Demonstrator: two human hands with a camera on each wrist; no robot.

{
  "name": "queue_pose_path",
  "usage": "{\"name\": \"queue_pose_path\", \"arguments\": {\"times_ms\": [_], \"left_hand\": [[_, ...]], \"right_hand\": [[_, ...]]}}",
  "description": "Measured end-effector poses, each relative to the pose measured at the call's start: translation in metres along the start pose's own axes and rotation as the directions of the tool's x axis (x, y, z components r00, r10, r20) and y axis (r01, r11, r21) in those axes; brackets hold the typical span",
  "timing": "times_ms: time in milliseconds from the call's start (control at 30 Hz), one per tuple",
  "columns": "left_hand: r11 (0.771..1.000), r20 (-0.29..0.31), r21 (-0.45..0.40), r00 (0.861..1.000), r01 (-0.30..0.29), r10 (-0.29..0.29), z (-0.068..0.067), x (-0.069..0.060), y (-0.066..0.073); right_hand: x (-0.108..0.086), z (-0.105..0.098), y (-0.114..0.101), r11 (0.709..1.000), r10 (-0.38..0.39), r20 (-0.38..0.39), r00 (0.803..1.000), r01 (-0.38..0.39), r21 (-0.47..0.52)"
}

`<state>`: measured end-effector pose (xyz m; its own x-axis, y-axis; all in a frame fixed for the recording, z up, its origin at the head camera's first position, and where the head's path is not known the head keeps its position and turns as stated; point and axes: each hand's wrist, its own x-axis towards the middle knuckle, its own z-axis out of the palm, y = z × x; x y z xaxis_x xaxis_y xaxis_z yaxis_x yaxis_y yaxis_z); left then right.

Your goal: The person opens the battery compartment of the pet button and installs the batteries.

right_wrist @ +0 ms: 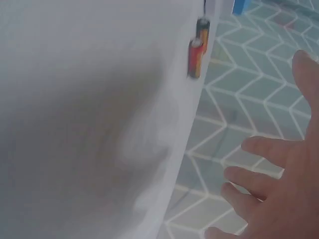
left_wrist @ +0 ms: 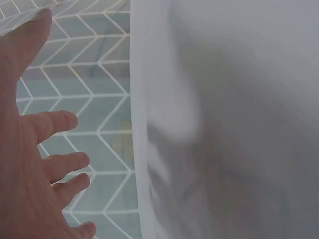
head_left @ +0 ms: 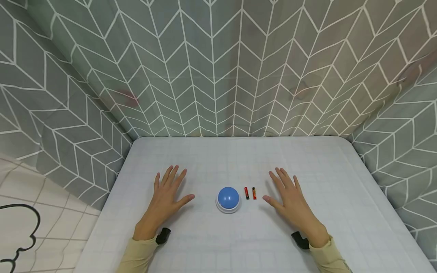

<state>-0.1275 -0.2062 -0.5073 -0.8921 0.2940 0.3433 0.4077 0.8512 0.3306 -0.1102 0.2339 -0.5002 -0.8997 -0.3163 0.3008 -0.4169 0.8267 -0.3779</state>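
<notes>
A round blue dome on a white base [head_left: 228, 198], like a push light or button, sits mid-table. Just right of it lie two small red-and-black batteries, a left one [head_left: 247, 193] and a right one [head_left: 254, 193], side by side and apart. My left hand [head_left: 167, 197] is spread to the left of the dome, holding nothing. To the right of the batteries, my right hand [head_left: 289, 199] is also spread with nothing in it; its thumb is nearest to them. In the right wrist view the batteries [right_wrist: 196, 59] appear near the top, beyond the right hand [right_wrist: 279, 174].
A white cloth covers the table [head_left: 225, 242]. Grey curtains [head_left: 225, 68] with white chevron lines stand behind it and at both sides. A black wrist band [head_left: 163, 236] is on the left wrist, another band [head_left: 300, 240] on the right.
</notes>
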Motion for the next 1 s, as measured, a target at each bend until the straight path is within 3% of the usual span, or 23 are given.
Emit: {"name": "queue_pose_path", "arguments": {"times_ms": [233, 367, 533, 733, 1000], "left_hand": [[0.999, 0.063, -0.009, 0.997, -0.036, 0.036, 0.005, 0.013, 0.024], [0.996, 0.11, 0.01, 0.99, -0.085, 0.083, 0.009, 0.02, 0.037], [0.988, 0.163, 0.003, 0.975, -0.156, 0.154, 0.016, 0.027, 0.053], [0.979, 0.222, -0.057, 0.954, -0.193, 0.201, 0.023, 0.031, 0.07], [0.956, 0.224, -0.11, 0.931, -0.271, 0.29, 0.042, 0.027, 0.088]], "right_hand": [[0.015, 0.005, -0.022, 0.997, -0.082, 0.023, 0.996, 0.081, 0.015], [0.023, 0.011, -0.033, 0.994, -0.108, 0.04, 0.993, 0.108, 0.015], [0.029, 0.021, -0.044, 0.988, -0.157, 0.071, 0.985, 0.155, 0.027], [0.032, 0.032, -0.051, 0.964, -0.265, 0.078, 0.961, 0.264, 0.018], [0.032, 0.041, -0.058, 0.951, -0.309, 0.113, 0.944, 0.306, 0.043]]}}
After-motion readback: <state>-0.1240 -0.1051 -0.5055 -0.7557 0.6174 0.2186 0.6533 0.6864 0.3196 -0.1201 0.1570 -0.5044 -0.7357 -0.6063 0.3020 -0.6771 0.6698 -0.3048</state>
